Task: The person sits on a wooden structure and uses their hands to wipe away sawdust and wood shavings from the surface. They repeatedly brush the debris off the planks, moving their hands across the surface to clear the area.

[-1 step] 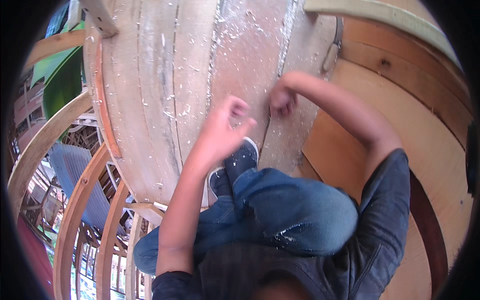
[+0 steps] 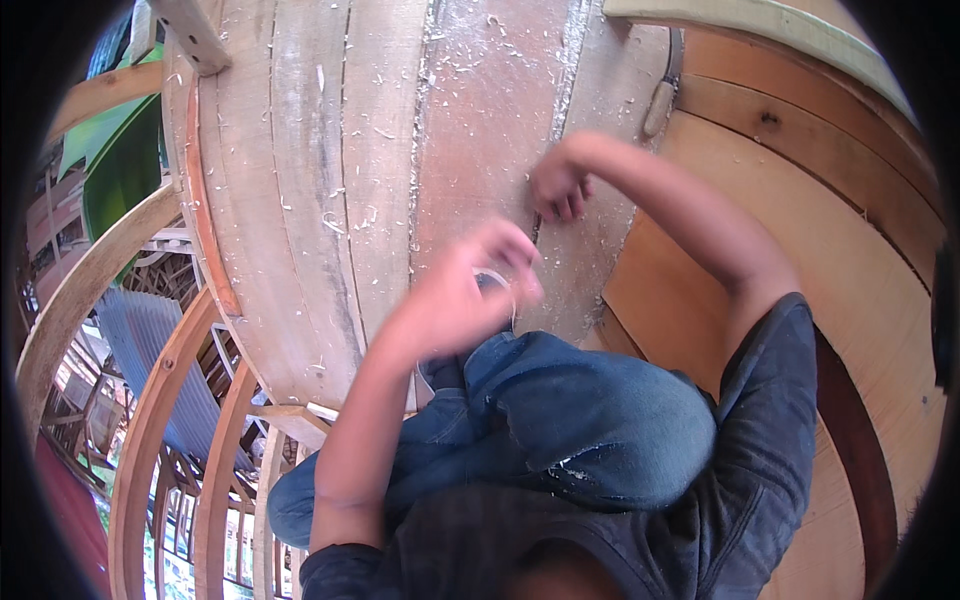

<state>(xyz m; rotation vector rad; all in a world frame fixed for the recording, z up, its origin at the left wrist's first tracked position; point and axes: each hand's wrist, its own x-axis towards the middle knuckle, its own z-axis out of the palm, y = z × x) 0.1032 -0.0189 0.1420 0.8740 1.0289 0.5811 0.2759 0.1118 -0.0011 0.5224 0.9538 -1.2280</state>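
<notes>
My left hand (image 2: 465,290) is raised above my shoe (image 2: 490,280), with its fingers bent and smeared by motion. A thin pale strand seems to hang by its fingertips, but the blur hides whether they grip it. Low over a seam in the wooden planks (image 2: 385,160), my right hand (image 2: 562,190) is closed with its knuckles turned down. A short dark line shows just under that fist; I cannot make out whether it is a thin tool or the open seam. White fibre scraps (image 2: 362,215) lie scattered on the planks, and pale stuff fills some seams.
A tool with a wooden handle (image 2: 659,108) and dark curved blade lies at the upper right. Curved wooden ribs (image 2: 165,410) line the left side, with corrugated sheet (image 2: 175,370) beyond. A pale beam (image 2: 760,30) crosses the upper right above the side planks (image 2: 800,230).
My left hand has moved to the right and slightly nearer to me. My right hand has shifted slightly left and away, staying closed over the seam.
</notes>
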